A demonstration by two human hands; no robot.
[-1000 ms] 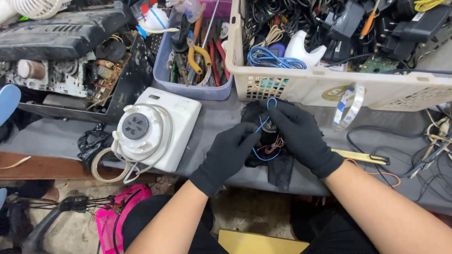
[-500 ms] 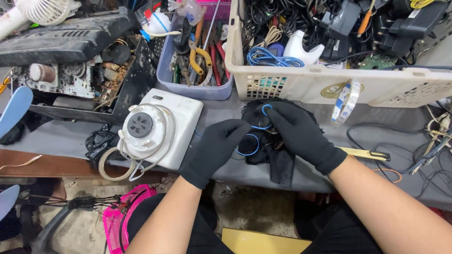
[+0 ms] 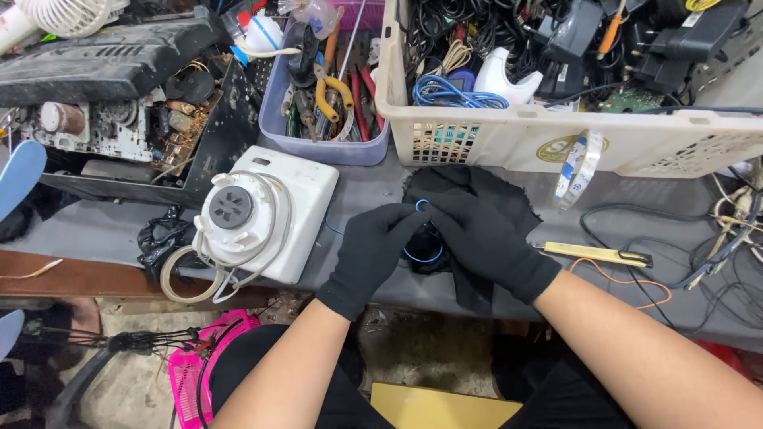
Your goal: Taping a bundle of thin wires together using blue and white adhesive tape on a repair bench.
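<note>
Your left hand [image 3: 372, 253] and right hand [image 3: 485, 230] meet over the black cloth [image 3: 509, 195] in front of the basket [image 3: 509, 143], pinching a blue wire [image 3: 421, 256]; what it joins is hidden. Earlier, more wire showed.

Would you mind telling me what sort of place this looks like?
Probably an electronics repair bench: an opened chassis with exposed circuit boards, a tray of pliers and screwdrivers, and a basket of cables and adapters.
</note>
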